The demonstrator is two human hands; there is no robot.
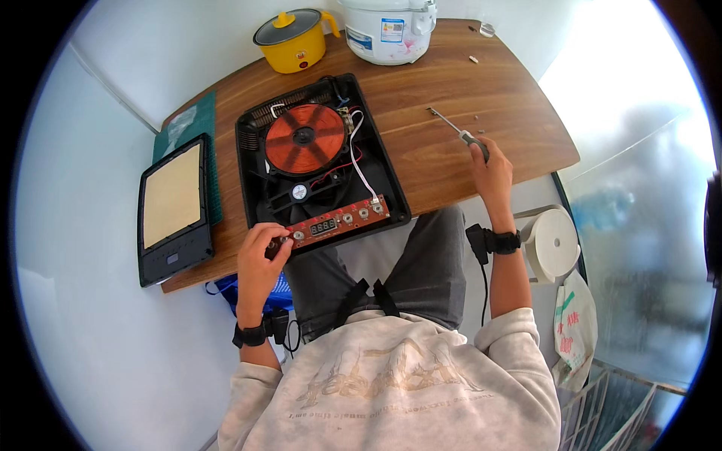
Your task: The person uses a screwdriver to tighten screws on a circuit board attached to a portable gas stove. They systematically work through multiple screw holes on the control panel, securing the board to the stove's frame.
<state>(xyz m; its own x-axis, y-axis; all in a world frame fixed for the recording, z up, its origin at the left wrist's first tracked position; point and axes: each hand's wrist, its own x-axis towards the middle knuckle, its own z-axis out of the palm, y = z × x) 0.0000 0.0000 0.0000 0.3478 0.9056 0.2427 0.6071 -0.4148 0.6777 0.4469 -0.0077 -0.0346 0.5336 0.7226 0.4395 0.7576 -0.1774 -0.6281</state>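
A wooden bench [451,83] stands against white walls, with a bright window on the right. In the middle of it lies an opened induction cooker [320,161] — its black shell holds a copper coil [304,138] at the far end, a small fan [299,192] below that, and a red circuit board [338,222] along the near edge. The left hand [259,259] rests at the near left corner of the cooker, its fingers [277,244] pinched together on the left end of the circuit board. The right hand [492,173] is well apart from the cooker, near the right edge of the bench, its fingers wrapped tightly around the handle of a screwdriver [459,129] whose shaft points away to the far left. To the left of the cooker lies its glass top panel [174,207], partly on a green mat [188,124]. At the far edge stand a yellow pot [293,41] and a white rice cooker [389,28]. A white stool [553,240] sits to the right — just beyond the person's knee.
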